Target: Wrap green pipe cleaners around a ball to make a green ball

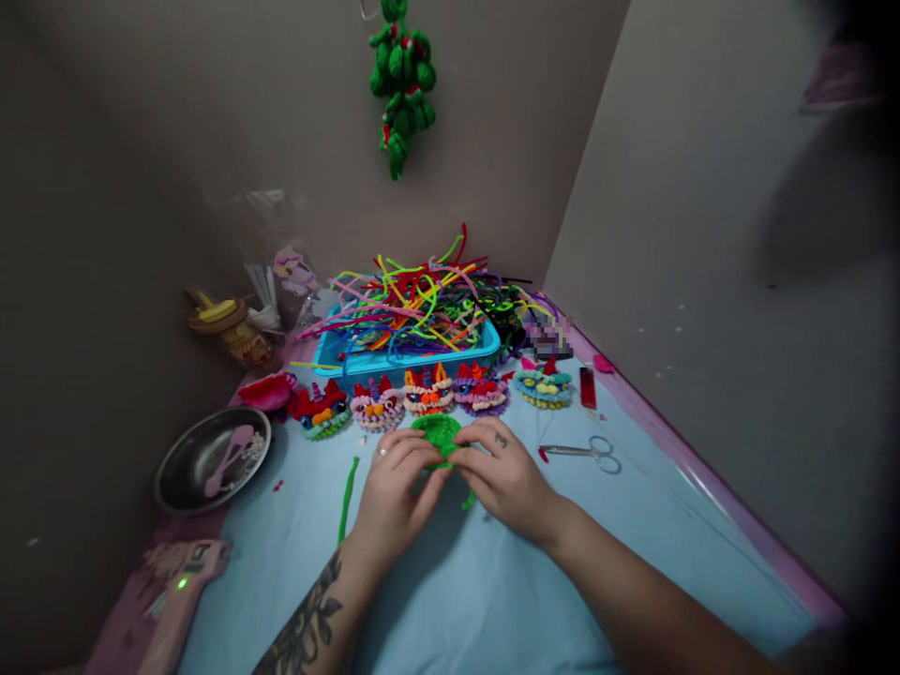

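Observation:
My left hand (394, 487) and my right hand (502, 478) meet over a green coiled pipe-cleaner disc (437, 433) lying on the light blue table cover (457, 581). The fingers of both hands pinch the disc's near edge. A loose end of green pipe cleaner (469, 502) sticks out under my right hand. A straight green pipe cleaner (346, 497) lies just left of my left hand.
Several finished pipe-cleaner faces (428, 392) line up behind the disc. A blue tray (408, 361) piled with coloured pipe cleaners stands behind them. Scissors (583, 453) and a red lighter (588, 386) lie to the right. A metal bowl (211, 459) sits left. A green ornament (402, 84) hangs above.

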Demonstrator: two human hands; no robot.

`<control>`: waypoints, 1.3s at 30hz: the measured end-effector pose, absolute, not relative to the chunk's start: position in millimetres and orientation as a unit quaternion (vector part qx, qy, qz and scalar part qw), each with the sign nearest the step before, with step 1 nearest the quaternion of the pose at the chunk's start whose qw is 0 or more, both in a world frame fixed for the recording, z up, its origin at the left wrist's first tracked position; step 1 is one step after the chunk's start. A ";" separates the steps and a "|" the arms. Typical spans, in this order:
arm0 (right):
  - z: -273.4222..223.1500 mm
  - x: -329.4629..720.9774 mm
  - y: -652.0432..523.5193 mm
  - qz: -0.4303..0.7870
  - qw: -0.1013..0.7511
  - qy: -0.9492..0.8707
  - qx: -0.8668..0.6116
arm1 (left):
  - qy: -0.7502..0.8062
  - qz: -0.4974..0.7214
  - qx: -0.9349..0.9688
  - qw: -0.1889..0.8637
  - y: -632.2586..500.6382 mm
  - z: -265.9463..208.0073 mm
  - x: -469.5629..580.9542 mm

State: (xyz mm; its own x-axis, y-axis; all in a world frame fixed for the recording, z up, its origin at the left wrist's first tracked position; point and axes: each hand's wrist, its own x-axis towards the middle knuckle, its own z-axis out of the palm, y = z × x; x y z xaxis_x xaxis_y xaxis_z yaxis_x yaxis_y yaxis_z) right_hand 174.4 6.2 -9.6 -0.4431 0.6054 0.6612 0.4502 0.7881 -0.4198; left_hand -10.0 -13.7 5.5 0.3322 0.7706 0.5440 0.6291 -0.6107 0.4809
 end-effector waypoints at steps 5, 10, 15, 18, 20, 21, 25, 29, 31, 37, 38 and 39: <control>-13.8 173.1 9.6 0.096 0.439 -0.834 -0.320 | 0.427 0.387 0.812 0.090 -11.9 2.1 -10.7; -13.5 172.2 11.5 0.113 0.440 -0.831 -0.320 | 0.428 0.384 0.812 0.097 -9.1 1.2 -11.3; -13.4 172.4 11.9 0.124 0.441 -0.827 -0.326 | 0.429 0.391 0.808 0.098 -9.2 3.5 -10.4; -13.9 172.9 12.6 0.128 0.438 -0.826 -0.330 | 0.431 0.383 0.811 0.103 -9.4 3.8 -10.0; -14.2 173.2 13.1 0.132 0.435 -0.827 -0.331 | 0.432 0.380 0.811 0.104 -9.2 2.8 -10.2; -14.4 173.2 13.4 0.134 0.434 -0.827 -0.332 | 0.432 0.380 0.811 0.104 -9.0 2.1 -10.4; -15.6 173.1 14.3 0.146 0.425 -0.827 -0.337 | 0.432 0.378 0.811 0.113 -7.7 -0.1 -11.7; -17.0 172.6 14.1 0.156 0.425 -0.825 -0.339 | 0.433 0.379 0.810 0.116 -7.6 1.2 -12.0; -17.2 172.3 13.5 0.160 0.425 -0.825 -0.337 | 0.433 0.380 0.809 0.117 -8.3 2.5 -11.6; -14.6 170.7 11.6 0.162 0.430 -0.823 -0.333 | 0.435 0.381 0.807 0.119 -10.7 3.8 -11.0; -13.9 170.6 11.3 0.160 0.433 -0.823 -0.332 | 0.434 0.382 0.807 0.118 -10.9 3.6 -11.0; -13.1 170.6 11.0 0.159 0.436 -0.822 -0.331 | 0.434 0.383 0.807 0.118 -11.1 3.4 -11.0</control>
State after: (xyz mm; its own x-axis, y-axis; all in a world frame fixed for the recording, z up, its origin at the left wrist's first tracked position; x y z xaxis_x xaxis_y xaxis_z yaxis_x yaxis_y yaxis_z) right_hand 170.6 11.0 -13.1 -0.4007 0.6819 0.6119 0.4054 0.7309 -0.5491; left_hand -11.0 -11.1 3.4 0.3303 0.7901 0.5163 0.6096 -0.5962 0.5224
